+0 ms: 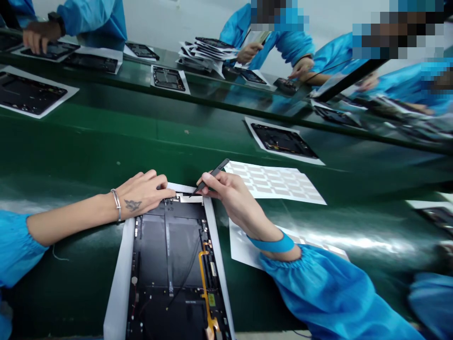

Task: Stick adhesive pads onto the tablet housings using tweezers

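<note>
An open tablet housing (170, 255) lies on a white paper sheet (122, 283), showing black internal panels, thin cables and an orange flex cable (204, 278). My left hand (143, 193) rests its fingertips on the housing's far edge and holds nothing. My right hand (226, 191) grips black tweezers (212, 177), their tip just above a small white strip (191, 199) at that edge. The tip's exact contact is hidden. Beyond my right hand lies a sheet of pale rectangular labels (276, 182).
A green conveyor belt (106, 141) runs beneath everything. Another open tablet (283, 140) sits on paper beyond my hands. A raised shelf (141, 87) holds more tablets and a stack (207, 54). Co-workers in blue sleeves handle devices along its far side.
</note>
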Motion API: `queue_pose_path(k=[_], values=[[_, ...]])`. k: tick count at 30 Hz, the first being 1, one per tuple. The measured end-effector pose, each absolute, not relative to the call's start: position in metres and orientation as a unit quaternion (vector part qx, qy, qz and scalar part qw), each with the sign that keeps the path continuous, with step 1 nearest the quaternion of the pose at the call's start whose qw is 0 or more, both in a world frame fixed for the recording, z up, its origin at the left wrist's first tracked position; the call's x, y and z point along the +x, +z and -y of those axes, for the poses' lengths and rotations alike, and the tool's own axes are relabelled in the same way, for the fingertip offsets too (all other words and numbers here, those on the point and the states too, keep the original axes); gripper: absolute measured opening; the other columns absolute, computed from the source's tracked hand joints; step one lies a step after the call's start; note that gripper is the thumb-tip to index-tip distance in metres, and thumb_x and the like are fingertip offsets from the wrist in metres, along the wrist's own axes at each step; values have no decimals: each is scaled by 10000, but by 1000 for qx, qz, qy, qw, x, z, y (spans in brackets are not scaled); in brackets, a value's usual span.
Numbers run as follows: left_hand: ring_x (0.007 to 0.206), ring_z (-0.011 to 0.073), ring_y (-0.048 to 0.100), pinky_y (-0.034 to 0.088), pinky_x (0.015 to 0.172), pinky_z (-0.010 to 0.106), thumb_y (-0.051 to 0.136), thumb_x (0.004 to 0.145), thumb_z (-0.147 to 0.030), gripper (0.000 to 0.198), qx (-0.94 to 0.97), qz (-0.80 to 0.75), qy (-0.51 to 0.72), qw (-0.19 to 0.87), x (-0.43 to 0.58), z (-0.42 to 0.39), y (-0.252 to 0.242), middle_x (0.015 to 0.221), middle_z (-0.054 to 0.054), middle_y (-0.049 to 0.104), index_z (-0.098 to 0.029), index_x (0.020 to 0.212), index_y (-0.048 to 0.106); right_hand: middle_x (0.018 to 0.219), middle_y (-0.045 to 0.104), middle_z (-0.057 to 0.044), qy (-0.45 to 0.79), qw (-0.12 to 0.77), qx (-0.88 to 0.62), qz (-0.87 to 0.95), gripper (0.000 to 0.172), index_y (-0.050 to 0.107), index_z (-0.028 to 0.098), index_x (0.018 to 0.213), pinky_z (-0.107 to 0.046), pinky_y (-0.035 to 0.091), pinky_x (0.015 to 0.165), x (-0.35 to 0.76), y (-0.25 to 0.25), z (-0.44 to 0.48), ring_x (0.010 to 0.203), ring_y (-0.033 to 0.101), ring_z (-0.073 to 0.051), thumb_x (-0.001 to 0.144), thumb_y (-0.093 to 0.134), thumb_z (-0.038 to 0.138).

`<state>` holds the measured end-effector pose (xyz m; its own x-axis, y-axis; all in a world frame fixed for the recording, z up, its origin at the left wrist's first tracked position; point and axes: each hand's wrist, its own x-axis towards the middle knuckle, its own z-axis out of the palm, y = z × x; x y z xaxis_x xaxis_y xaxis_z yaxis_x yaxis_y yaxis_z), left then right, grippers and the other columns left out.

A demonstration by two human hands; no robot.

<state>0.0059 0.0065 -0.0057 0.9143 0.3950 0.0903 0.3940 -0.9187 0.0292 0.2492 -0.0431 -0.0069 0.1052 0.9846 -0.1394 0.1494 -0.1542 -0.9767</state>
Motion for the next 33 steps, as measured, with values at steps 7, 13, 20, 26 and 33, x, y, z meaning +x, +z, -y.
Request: queue_pose_path(k=[7, 13, 20, 26, 33], values=[[894, 198, 475, 376, 711, 295, 520, 955, -104, 329, 978, -204, 37, 5, 7, -6, -3, 1131, 53, 601, -267, 1224, 618, 645, 605, -16, 466, 444, -600, 476, 503, 636, 184, 680, -330, 523, 710, 250, -8, 42, 693, 611, -166, 700, 758, 672], [885, 201, 452, 359, 692, 290, 557, 915, -88, 451, 977, -208, 36, -3, 7, -6, -5, 1109, 55, 577, -311, 1306, 586, 638, 602, -12, 467, 445, -602, 471, 527, 625, 183, 668, -330, 517, 715, 249, -8, 42, 686, 612, -165, 673, 765, 691], [886, 202, 453, 350, 702, 293, 549, 909, -94, 450, 975, -217, 46, 4, 7, -7, -8, 1126, 61, 559, -319, 1295, 596, 631, 590, -4, 452, 434, -591, 508, 509, 645, 180, 737, -327, 480, 687, 248, -7, 42, 662, 583, -165, 727, 719, 683], [893, 199, 465, 362, 723, 295, 538, 917, -89, 466, 977, -209, 28, 22, 6, -10, -2, 1153, 63, 563, -308, 1328, 573, 648, 643, -33, 369, 415, -606, 570, 515, 647, 182, 708, -320, 444, 644, 251, -8, 42, 642, 595, -179, 787, 643, 691], [905, 202, 470, 381, 734, 297, 513, 944, -112, 444, 982, -183, 43, 18, 3, -14, -6, 1151, 55, 580, -298, 1345, 561, 796, 720, -64, 279, 463, -587, 603, 488, 704, 210, 801, -340, 480, 665, 243, -5, 54, 756, 661, -233, 850, 587, 681]])
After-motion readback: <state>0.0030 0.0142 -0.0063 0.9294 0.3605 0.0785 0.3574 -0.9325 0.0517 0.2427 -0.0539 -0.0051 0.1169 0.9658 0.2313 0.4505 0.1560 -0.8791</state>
